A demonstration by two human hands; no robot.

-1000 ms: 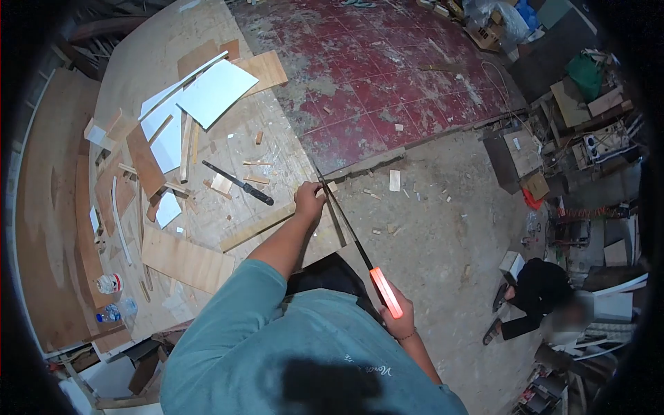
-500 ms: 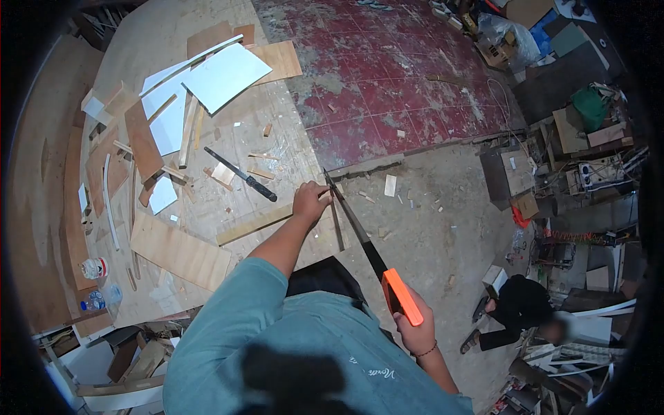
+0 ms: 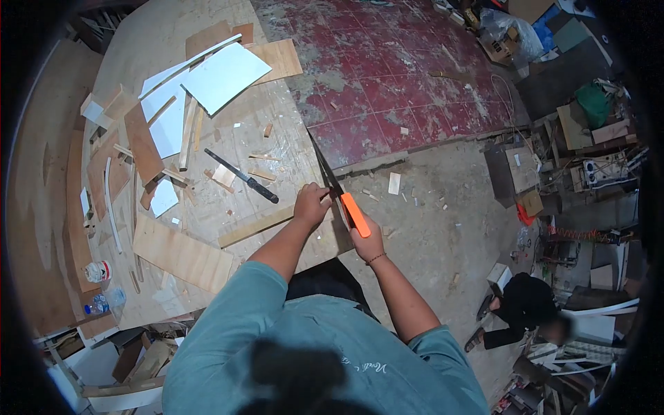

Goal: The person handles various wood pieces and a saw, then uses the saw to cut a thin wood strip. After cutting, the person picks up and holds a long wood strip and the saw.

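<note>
My right hand (image 3: pixel 367 239) is wrapped round the orange handle of a handsaw (image 3: pixel 355 216), close to the right edge of the workbench. Its dark blade stretches up and away along that edge, past the fingers of my left hand. My left hand (image 3: pixel 312 205) is closed over the end of a wooden strip (image 3: pixel 256 227) and presses it down at the bench edge. The fingers hide the spot where blade and strip meet. Beyond my left hand lies a long dark tool with a black handle (image 3: pixel 261 190).
The plywood bench (image 3: pixel 290 117) carries white panels (image 3: pixel 228 77), a plywood board (image 3: pixel 181 252), offcuts, a jar (image 3: pixel 97 271) and a plastic bottle (image 3: pixel 97 304). A person in black (image 3: pixel 526 301) crouches at the right. Scraps litter the floor (image 3: pixel 429 228).
My right hand has pushed the handsaw forward and up-left, so its handle is now near my left hand and the blade reaches further along the edge. My left hand stays in place.
</note>
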